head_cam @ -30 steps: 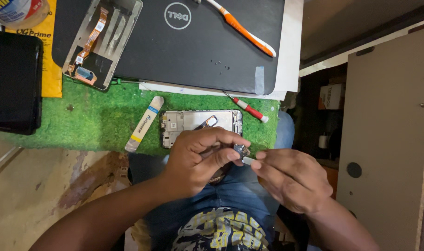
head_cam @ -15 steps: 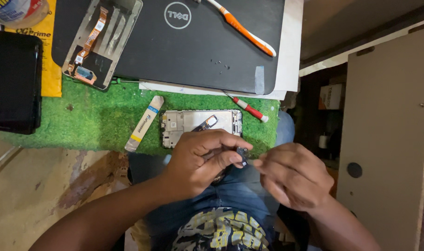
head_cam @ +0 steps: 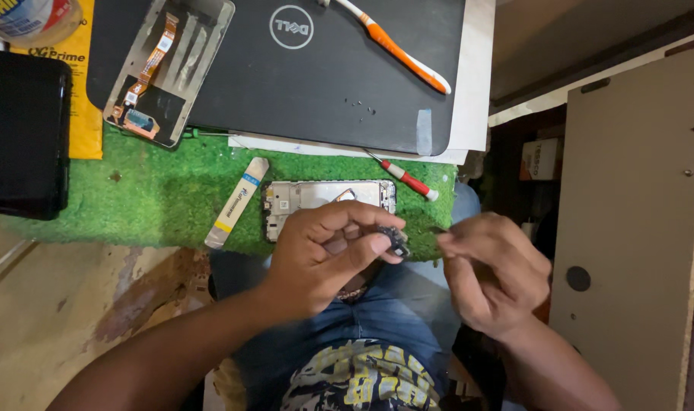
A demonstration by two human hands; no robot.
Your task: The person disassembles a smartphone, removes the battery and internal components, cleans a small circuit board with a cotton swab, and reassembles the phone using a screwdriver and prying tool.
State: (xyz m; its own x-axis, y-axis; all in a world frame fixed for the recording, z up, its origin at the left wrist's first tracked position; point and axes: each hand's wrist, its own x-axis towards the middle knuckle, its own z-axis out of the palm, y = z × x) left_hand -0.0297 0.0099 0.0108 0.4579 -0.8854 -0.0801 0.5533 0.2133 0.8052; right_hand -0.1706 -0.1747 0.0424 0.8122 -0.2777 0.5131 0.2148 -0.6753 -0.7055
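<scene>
I see a closed black laptop point(head_cam: 316, 84) at the back of the bench, an orange-and-white toothbrush point(head_cam: 396, 49) lying on its lid. A phone back panel with an orange flex cable point(head_cam: 164, 72) leans over its left edge. On the green turf mat point(head_cam: 134, 190) lie a pale pry tool point(head_cam: 236, 202) and a red-handled screwdriver point(head_cam: 408, 179). A black box point(head_cam: 23, 133) sits far left.

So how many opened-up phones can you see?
2. One phone frame lies on the green mat by the hands; another frame lies on the laptop. More may be hidden.
</scene>
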